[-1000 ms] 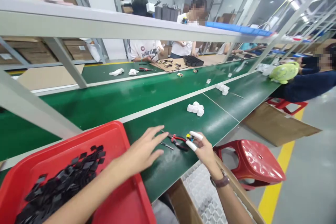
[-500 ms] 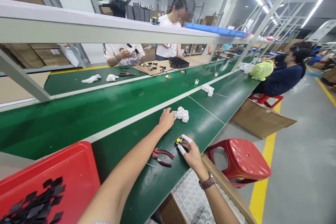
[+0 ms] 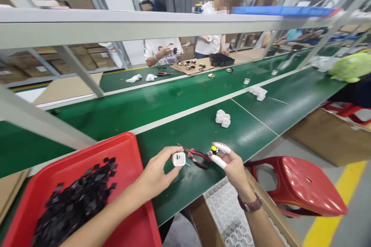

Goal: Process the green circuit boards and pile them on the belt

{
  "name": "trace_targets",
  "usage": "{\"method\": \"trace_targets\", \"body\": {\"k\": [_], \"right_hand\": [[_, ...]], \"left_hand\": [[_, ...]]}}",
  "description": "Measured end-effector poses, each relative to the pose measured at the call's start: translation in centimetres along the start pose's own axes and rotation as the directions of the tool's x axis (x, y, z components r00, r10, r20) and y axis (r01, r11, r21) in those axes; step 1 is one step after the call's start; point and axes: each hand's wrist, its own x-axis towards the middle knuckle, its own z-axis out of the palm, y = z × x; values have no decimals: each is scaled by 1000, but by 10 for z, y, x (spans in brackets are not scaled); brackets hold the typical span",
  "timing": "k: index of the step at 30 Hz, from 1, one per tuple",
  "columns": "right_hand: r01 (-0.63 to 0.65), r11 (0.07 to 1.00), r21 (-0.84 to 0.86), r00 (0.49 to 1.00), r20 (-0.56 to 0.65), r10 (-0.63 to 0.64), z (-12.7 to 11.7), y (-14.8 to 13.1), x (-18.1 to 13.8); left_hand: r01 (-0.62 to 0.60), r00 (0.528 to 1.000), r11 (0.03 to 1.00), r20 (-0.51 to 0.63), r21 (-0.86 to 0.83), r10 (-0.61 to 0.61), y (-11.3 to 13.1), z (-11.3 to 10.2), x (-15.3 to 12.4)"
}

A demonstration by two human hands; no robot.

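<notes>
A: The left hand (image 3: pixel 158 171) pinches a white housing (image 3: pixel 179 159) over the near bench (image 3: pixel 246 135); the right hand (image 3: pixel 232 164), fingertips capped, grips a small yellow part (image 3: pixel 214 149).

B: Good. Turn the housing's open face toward the part, line them up squarely, and stay clear of the red pliers (image 3: pixel 197 157) lying between them.

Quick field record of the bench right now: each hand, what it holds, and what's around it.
left hand: grips a white square housing
right hand: pinches a small yellow-topped part; white finger cots on two fingers
between the hands: red-handled pliers lying on the green belt
ahead: cluster of white housings
left: red tray of black pieces
</notes>
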Motion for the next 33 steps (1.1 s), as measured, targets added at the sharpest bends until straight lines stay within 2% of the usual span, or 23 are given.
{"method": "trace_targets", "body": {"k": [1, 3, 5, 8, 11, 13, 15, 23, 33], "right_hand": [[-41, 998, 46, 995, 94, 37, 11, -9, -8], [-113, 986, 125, 951, 302, 71, 36, -22, -26], [-78, 983, 164, 912, 411, 4, 60, -30, -43], [223, 972, 70, 890, 393, -232, 87, -35, -62], [535, 839, -100, 783, 432, -448, 102, -41, -72], [641, 753, -148, 717, 467, -518, 110, -48, -74], [683, 712, -165, 682, 492, -541, 117, -55, -76], [740, 637, -214, 626, 567, -536, 133, -67, -84], [754, 618, -221, 611, 582, -537, 138, -68, -84]], "left_hand": [[22, 1000, 1000, -20, -9, -22, 5, -5, -17], [57, 997, 998, -47, -30, -59, 13, -12, -43], [84, 994, 995, -60, -48, -86, 20, -17, -61], [101, 990, 993, -97, -57, -106, 28, -24, -80], [82, 986, 995, -139, -60, -90, 31, -31, -96], [45, 987, 997, -154, -59, -54, 31, -35, -106], [2, 985, 999, -172, -49, -11, 30, -38, -113], [-112, 964, 994, -244, 3, 109, 31, -45, -124], [-145, 955, 987, -253, 68, 158, 30, -49, -130]]}}
